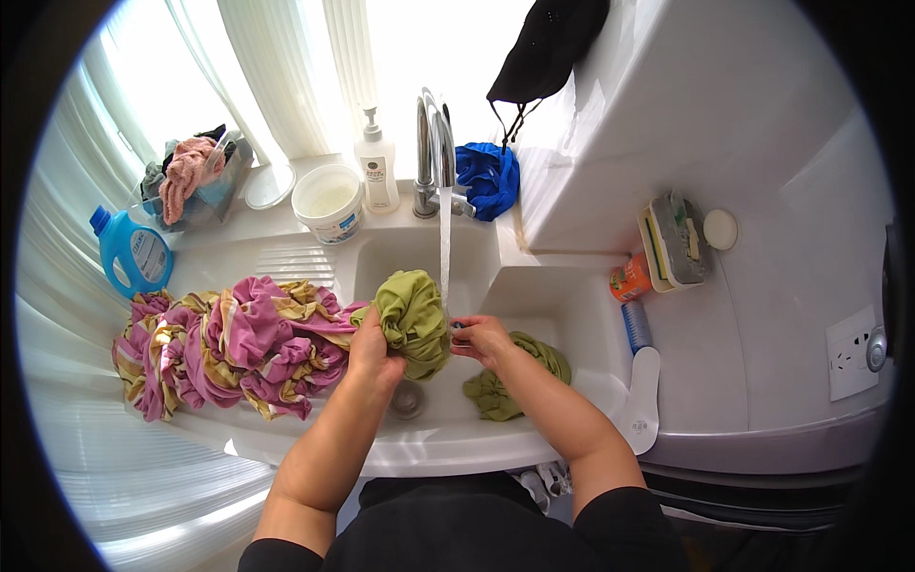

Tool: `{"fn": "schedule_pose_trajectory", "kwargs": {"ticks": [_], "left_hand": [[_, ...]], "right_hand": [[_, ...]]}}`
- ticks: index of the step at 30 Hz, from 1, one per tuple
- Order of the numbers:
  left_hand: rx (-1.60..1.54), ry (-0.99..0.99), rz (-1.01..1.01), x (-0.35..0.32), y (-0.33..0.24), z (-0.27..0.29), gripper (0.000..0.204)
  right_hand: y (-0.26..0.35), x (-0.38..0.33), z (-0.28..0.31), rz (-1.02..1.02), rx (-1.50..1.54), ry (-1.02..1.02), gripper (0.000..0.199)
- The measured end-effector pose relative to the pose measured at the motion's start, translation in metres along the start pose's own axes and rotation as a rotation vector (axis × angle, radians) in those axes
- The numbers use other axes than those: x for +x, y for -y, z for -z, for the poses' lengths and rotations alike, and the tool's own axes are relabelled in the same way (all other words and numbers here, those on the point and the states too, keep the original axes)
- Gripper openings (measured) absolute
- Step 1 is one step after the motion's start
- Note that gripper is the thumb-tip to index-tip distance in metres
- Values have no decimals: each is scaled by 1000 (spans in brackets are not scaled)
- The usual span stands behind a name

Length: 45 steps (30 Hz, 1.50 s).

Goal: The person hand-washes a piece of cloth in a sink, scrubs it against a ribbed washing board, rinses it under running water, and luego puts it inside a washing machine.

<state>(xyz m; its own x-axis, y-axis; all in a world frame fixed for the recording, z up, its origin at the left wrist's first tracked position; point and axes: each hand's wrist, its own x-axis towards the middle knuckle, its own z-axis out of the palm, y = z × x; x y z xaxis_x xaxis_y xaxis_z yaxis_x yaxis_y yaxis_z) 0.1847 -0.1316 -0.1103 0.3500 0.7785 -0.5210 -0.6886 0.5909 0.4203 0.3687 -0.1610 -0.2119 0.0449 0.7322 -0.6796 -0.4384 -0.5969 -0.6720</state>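
Observation:
A bunched green cloth (412,315) is gripped in my left hand (375,355) over the sink basin (381,257), beside the stream of water (445,238) running from the chrome faucet (436,143). Just right of that stream, my right hand (484,341) has its fingers pinched together near the bundle's edge. A small bluish thing shows at its fingertips, too small to name. Another piece of green cloth (522,381) lies in the sink beneath my right forearm. To the left, a heap of pink and yellow fabric (238,343) covers the sink's ridged washboard and reaches the green bundle.
Along the back ledge stand a blue detergent bottle (135,253), a clear bin of clothes (205,181), a white tub (329,202), a pump bottle (377,172) and blue cloth (488,179). At right are a soap tray (675,243), an orange can (629,278) and a white insole-shaped piece (642,400).

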Motion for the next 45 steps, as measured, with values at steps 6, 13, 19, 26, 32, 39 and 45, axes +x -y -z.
{"fn": "schedule_pose_trajectory", "kwargs": {"ticks": [6, 13, 19, 26, 32, 39, 45], "left_hand": [[15, 8, 43, -1, 2, -1, 33], [80, 63, 100, 6, 5, 1, 31], [58, 66, 156, 9, 12, 2, 29], [60, 62, 165, 2, 11, 2, 32], [73, 3, 189, 2, 21, 15, 33], [125, -2, 179, 6, 28, 21, 33], [384, 93, 19, 12, 32, 1, 21]], "right_hand": [[11, -31, 3, 616, -1054, -297, 13], [48, -73, 21, 659, -1215, -442, 17], [69, -56, 31, 839, -1157, -505, 19], [98, -42, 27, 1058, -1084, -847, 15], [124, 15, 30, 1011, -1553, -916, 19], [113, -30, -13, 919, -1332, -855, 34], [29, -31, -37, 211, -80, 3, 67]]}}
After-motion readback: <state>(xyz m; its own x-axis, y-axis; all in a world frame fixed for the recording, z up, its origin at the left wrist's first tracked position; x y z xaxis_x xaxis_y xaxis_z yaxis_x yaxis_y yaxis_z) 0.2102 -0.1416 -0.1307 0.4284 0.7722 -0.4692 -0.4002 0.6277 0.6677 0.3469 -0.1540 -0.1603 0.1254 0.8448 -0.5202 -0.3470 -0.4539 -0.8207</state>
